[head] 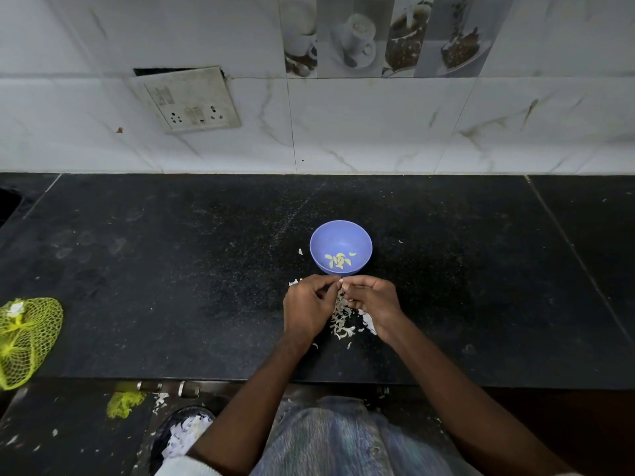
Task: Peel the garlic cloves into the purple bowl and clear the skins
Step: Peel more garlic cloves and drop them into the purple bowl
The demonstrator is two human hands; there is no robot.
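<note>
Peeling a clove over the skins, just short of the bowl

Nearest, loose skins (342,321) litter the dark surface (171,269); above them the left hand (307,305) and right hand (372,300) meet, fingers curled, pinching a barely visible clove (341,280). Beyond, the purple bowl (341,247) holds several peeled cloves (338,261). Peeling seems midway; next, drop the bare clove in. No readable writing.

Left hand (307,307) and right hand (372,298) close together, fingers (331,281) curled inward, fingertips meeting, forearms converging
</note>
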